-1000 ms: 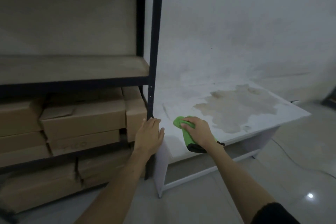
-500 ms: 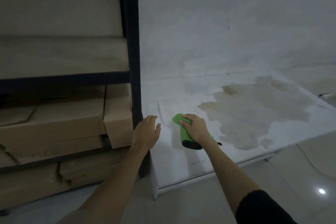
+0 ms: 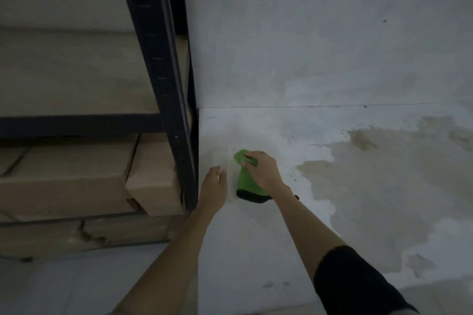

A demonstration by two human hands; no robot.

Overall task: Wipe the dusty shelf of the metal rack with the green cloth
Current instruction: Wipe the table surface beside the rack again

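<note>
From the head view, your right hand (image 3: pixel 263 170) is curling its grip around the green cloth (image 3: pixel 247 180), holding it bunched against the white worktop (image 3: pixel 256 250); the cloth's dark end is pointing toward 6 o'clock and its green tip toward 12 o'clock, poking out past your fingers. Your left hand (image 3: pixel 214 184) is lying at 9 o'clock of the cloth, just beside it, its grip loose and holding nothing, fingers lying fairly straight on the worktop. The black upright of the metal rack (image 3: pixel 163 89) is standing at 9 o'clock of your left hand, close by. The dusty shelf (image 3: pixel 76 77) is sitting at about 10 o'clock of the cloth, well apart from it. Cardboard boxes (image 3: pixel 74 174) are lying stacked under that shelf. A brownish stain (image 3: pixel 384 174) is spreading over the worktop at 3 o'clock of your right hand
</note>
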